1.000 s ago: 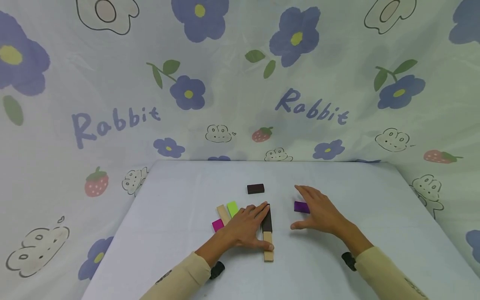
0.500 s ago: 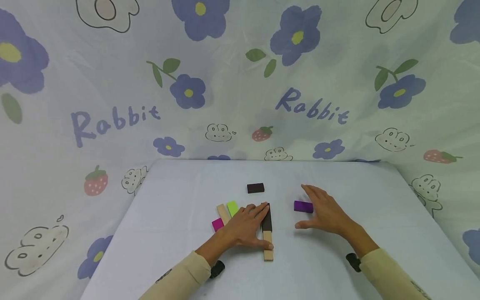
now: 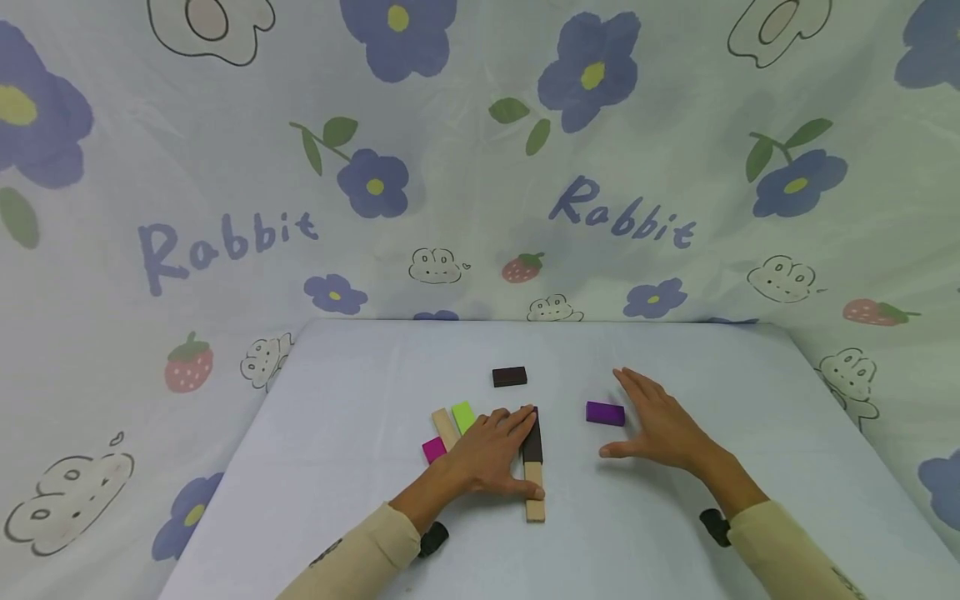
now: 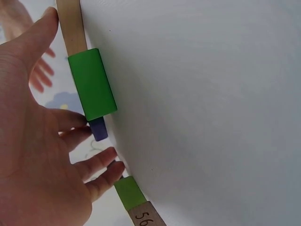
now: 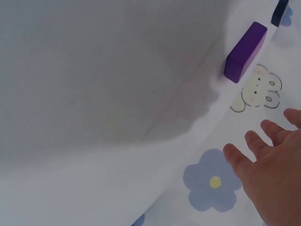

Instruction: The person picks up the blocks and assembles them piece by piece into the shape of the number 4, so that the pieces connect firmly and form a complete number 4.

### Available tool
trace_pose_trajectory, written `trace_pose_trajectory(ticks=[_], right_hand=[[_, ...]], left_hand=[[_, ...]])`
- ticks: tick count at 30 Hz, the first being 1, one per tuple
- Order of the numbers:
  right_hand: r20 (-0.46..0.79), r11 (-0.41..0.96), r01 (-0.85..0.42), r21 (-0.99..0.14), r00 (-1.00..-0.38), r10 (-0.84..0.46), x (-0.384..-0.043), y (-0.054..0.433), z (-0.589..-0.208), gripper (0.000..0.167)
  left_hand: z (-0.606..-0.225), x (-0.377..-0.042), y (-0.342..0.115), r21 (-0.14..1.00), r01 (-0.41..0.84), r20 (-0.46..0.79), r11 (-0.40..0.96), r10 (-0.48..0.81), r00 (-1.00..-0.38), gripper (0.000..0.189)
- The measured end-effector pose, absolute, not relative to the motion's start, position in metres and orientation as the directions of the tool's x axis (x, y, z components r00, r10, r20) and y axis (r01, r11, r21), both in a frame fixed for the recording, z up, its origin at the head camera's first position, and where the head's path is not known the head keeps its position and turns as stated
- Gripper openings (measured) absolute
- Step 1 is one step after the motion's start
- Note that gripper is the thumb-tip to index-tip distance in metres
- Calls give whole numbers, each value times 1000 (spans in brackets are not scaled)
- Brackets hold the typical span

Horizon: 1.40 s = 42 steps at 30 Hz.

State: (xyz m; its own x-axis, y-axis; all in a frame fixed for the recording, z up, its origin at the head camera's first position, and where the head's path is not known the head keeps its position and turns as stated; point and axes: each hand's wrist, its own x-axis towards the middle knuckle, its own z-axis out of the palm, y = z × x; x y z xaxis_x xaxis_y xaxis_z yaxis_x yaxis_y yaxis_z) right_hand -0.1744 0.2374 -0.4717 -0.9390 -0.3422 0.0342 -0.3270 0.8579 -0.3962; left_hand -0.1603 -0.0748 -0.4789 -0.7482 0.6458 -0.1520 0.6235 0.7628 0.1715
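"Rabbit" 2 times on backdrop, "56" on block

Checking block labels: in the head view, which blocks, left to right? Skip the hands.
Pink block → tan block → lime block → far black block → block row → purple block.
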Motion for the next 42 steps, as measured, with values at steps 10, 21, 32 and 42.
trace_pose_trajectory(ticks=[10, 21, 32, 42], right_hand=[[14, 852, -312, -420, -941, -337, -176, 244, -479, 133], [-12, 848, -279, -451, -948, -318, -183, 248, -487, 137], [2, 854, -273, -442, -953, -304, -188, 247, -491, 139], [-21, 876, -251, -412, -958, -284, -196, 243, -496, 131]], left_hand=[[-482, -160, -76, 167, 627, -149, 761, 648, -747, 110], [-479, -160, -74, 168, 621, -151, 765, 643, -751, 109], [-480, -159, -75, 174, 616, -153, 769, 639, -754, 109], [-480, -159, -74, 162, 615, -156, 771, 636, -756, 109]])
